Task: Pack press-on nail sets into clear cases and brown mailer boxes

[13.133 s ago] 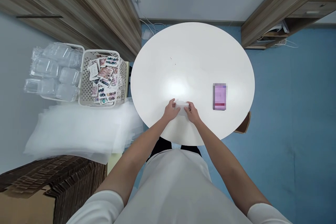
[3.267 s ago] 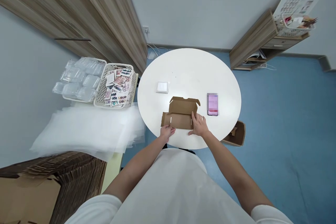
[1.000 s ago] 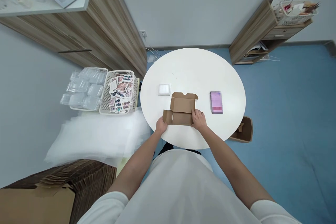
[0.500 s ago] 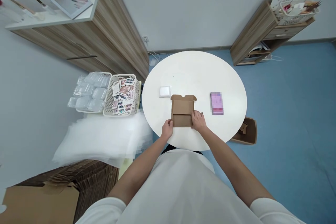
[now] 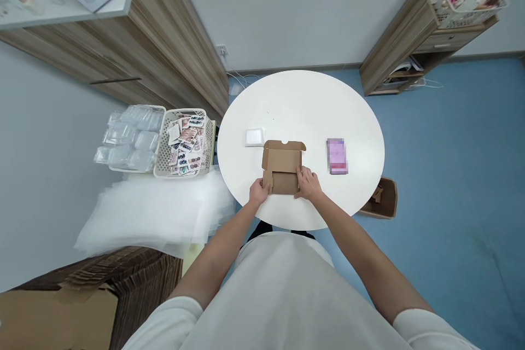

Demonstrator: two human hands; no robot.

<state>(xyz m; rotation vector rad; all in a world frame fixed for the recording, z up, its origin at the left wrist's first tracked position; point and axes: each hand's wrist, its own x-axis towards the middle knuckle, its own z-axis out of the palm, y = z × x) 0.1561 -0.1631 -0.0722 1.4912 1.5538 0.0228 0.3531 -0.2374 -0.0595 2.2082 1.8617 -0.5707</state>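
1. Both side flaps of the cardboard box (image 5: 283, 168) had folded inward since a second earlier in the head view, leaving it narrower, lid open, near the round table's (image 5: 311, 101) front edge.
2. Left hand (image 5: 259, 192) pinched its left wall; right hand (image 5: 308, 184) grasped its right wall.

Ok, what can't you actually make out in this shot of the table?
Phone screen: blurred over, head view.
Cardboard box near corners: covered by the left hand and right hand.
Right hand's grip: too small to tell pinching from pressing.
Cards in the basket: prints too small.
Brown floor box: partly behind the table rim.
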